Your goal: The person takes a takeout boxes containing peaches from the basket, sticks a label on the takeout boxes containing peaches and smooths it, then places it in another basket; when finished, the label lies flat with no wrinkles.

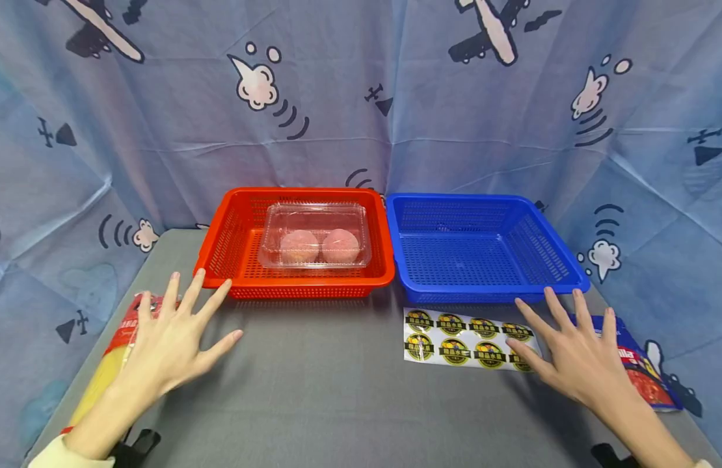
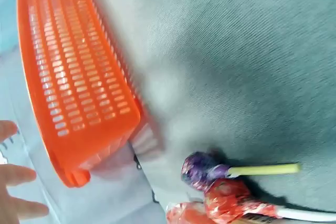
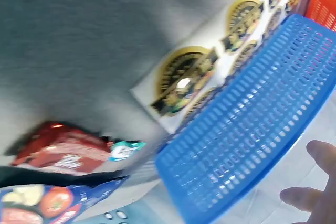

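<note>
My left hand (image 1: 173,341) hovers with fingers spread, holding nothing, beside a long red-and-yellow packet (image 1: 112,357). In the left wrist view, lollipops lie on the cloth: one purple-wrapped lollipop (image 2: 199,170) with a yellow stick, one red-wrapped lollipop (image 2: 228,200) with a white stick. My right hand (image 1: 583,354), also spread and holding nothing, is over the right end of a sticker sheet (image 1: 443,335) with round black-and-gold labels. Partly behind it lies a blue pouch (image 1: 650,380) with food printed on it. Near that pouch, the right wrist view shows a dark red packet (image 3: 65,150).
A red plastic basket (image 1: 302,283) stands at the back left, with a clear lidded box (image 1: 314,218) inside holding two pink round items (image 1: 299,247). Beside it stands a blue basket (image 1: 463,286). A printed curtain (image 1: 337,97) hangs behind the grey table (image 1: 326,390).
</note>
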Demonstrator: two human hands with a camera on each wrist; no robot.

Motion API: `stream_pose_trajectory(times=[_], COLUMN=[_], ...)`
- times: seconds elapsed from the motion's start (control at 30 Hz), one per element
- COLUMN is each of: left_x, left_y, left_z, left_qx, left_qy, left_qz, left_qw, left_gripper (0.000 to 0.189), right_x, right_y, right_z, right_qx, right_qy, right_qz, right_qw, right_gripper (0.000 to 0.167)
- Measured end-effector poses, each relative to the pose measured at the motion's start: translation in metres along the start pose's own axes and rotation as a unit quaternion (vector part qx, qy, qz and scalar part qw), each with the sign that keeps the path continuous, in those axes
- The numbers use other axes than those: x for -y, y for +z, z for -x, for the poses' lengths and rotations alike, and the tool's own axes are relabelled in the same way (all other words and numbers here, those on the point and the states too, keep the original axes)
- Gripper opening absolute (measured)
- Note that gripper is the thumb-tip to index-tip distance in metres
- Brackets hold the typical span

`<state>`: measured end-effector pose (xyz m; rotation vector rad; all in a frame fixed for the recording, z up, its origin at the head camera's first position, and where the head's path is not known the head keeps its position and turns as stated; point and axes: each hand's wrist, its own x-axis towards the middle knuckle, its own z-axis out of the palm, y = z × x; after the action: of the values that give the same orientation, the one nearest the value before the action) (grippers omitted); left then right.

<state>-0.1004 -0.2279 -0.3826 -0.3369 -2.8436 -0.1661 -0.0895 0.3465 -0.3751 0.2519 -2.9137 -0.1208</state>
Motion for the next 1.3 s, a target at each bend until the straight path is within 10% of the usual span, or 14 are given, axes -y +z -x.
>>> stream_pose_trajectory(times=[0.27, 0.5, 0.9, 1.3], left_x=[0.019, 0.032, 0.033, 0.039], left_y=[0.0, 0.01, 0.023, 0.034], left_z=[-0.031, -0.059, -0.089, -0.094], left_qx=[0.002, -0.003, 0.032, 0.094], left_qy=[-0.042, -0.102, -0.141, -0.177], left_qz=[0.081, 0.19, 0.242, 0.256], left_qw=[0.9958, 0.9765, 0.9594, 0.9456], left_gripper=[0.084, 0.093, 0.114, 0.136], right_x=[0.021, 0.058, 0.124, 0.184], right_y=[-0.007, -0.014, -0.023, -0.023], right_z=[-0.029, -0.07, -0.139, -0.184], right_qx=[-0.008, -0.015, 0.016, 0.065], right_qy=[-0.021, -0.053, -0.065, -0.078], right_qz=[-0.032, -0.075, -0.164, -0.405], right_qw=[0.9992, 0.9956, 0.9842, 0.9087], right_gripper=[0.074, 0.07, 0.067, 0.065])
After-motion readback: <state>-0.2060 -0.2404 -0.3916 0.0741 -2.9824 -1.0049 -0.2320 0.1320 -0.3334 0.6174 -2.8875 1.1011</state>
